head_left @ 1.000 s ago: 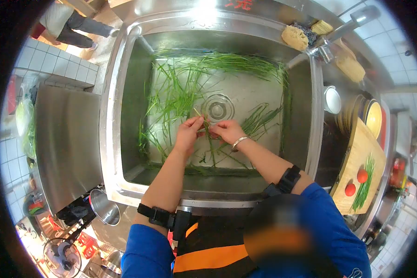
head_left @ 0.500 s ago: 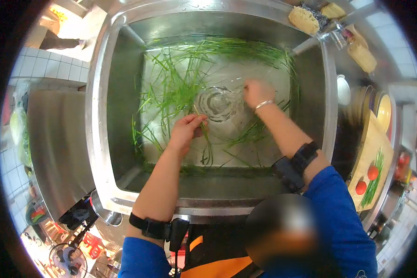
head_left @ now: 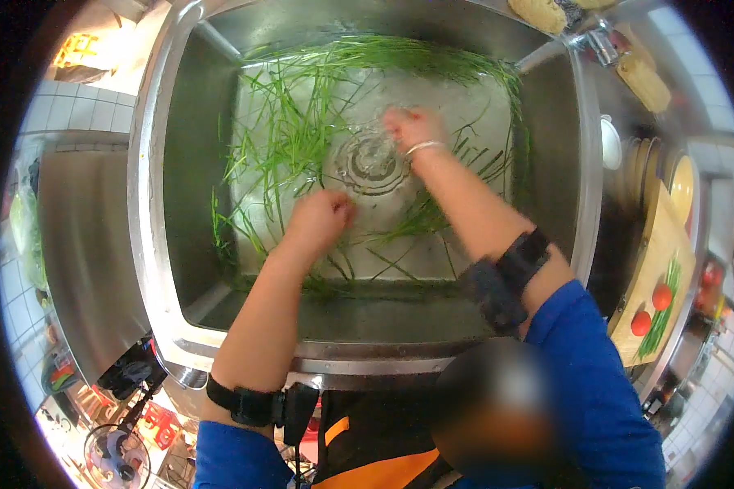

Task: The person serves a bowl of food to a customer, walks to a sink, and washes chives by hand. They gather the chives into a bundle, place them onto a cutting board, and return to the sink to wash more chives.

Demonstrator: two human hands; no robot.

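Long green chives (head_left: 289, 130) float in the water of a steel sink (head_left: 151, 204), thickest along its left and far sides. My left hand (head_left: 321, 218) is over the lower middle of the sink, its fingers closed on a few chives, with thin stalks trailing below. Farther back and to the right, my right hand (head_left: 420, 130) touches the water, wearing a pale bracelet. Its fingers are smeared by motion and splashing. Between both hands, ripples ring the round drain (head_left: 373, 165). Loose stalks (head_left: 432, 212) lie under my right forearm.
On the right stands a cutting board (head_left: 638, 306) with two tomatoes (head_left: 662, 297) and a chive bunch (head_left: 669, 314). Plates and a white bowl (head_left: 610, 143) are beside the sink. A steel counter (head_left: 86, 261) lies left; a fan (head_left: 117, 456) stands lower left.
My right hand has moved left and away from me, toward the splashing water. My left hand has shifted slightly left, its fingers curled tighter. The whole view has shifted a little.
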